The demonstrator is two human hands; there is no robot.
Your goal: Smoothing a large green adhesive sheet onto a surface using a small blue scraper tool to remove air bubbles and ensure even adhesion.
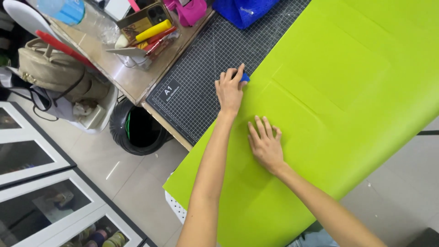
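Note:
A large lime-green sheet (pixel 338 91) covers most of the table and hangs over its near edge. My left hand (pixel 230 89) grips a small blue tool (pixel 245 77) and presses it on the sheet's left edge, where the sheet meets the dark cutting mat (pixel 206 68). A faint raised rectangle shows under the sheet near that hand. My right hand (pixel 265 144) lies flat on the green sheet, fingers spread, a little nearer to me than the left hand.
Left of the mat, the wooden table top holds a clear box of pens and tools (pixel 146 32). A beige bag (pixel 50 68) and a black bin (pixel 137 128) stand on the floor. White-framed pictures (pixel 41 183) lie at lower left. Blue fabric (pixel 242 11) is at the top.

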